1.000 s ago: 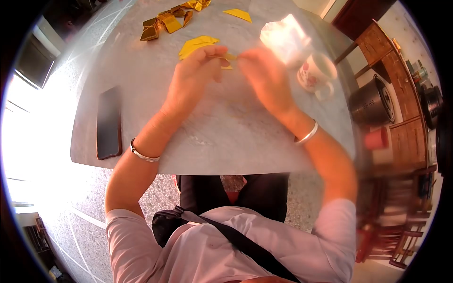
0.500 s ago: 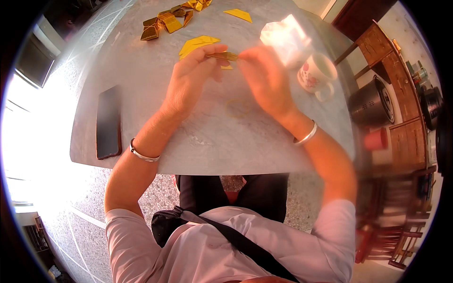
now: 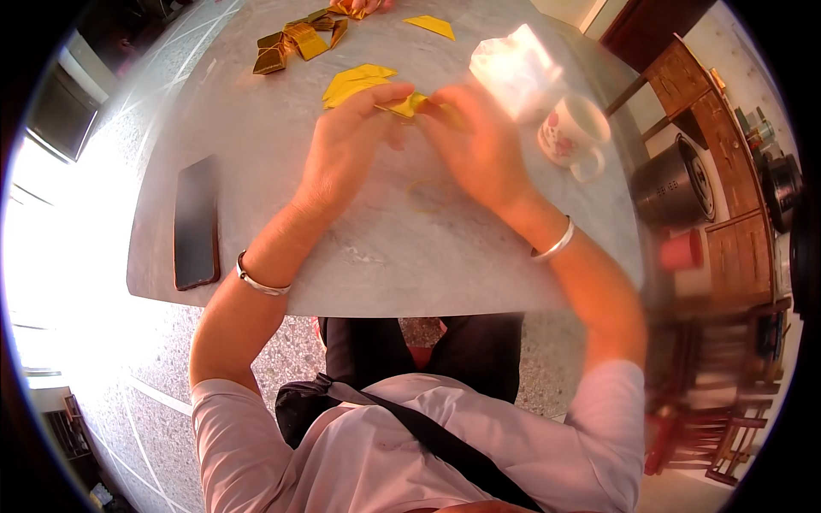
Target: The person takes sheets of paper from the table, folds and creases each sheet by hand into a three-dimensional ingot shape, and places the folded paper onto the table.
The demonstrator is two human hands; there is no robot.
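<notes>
Between my two hands is a small piece of folded yellow paper (image 3: 409, 106). My left hand (image 3: 349, 145) pinches its left side, and the fingers of my right hand (image 3: 479, 141) are closed on its right end. Just beyond my left hand, flat folded yellow papers (image 3: 355, 80) lie on the marble table (image 3: 342, 265). Another yellow folded strip (image 3: 430, 26) lies farther back. Gold folded paper pieces (image 3: 305, 39) are grouped at the far left. A thin, faint ring (image 3: 428, 197) lies on the tabletop below my hands.
A dark phone (image 3: 197, 224) lies at the left. On the right are a white crumpled bag (image 3: 516, 73) and a floral mug (image 3: 571, 132). Another person's hand (image 3: 366, 7) touches the gold pieces at the far edge. A metal pot (image 3: 676, 184) stands beyond the table.
The paper between my hands has turned, now showing a brighter yellow face, and my right fingers have shifted slightly left. Another person's hand has appeared at the far edge.
</notes>
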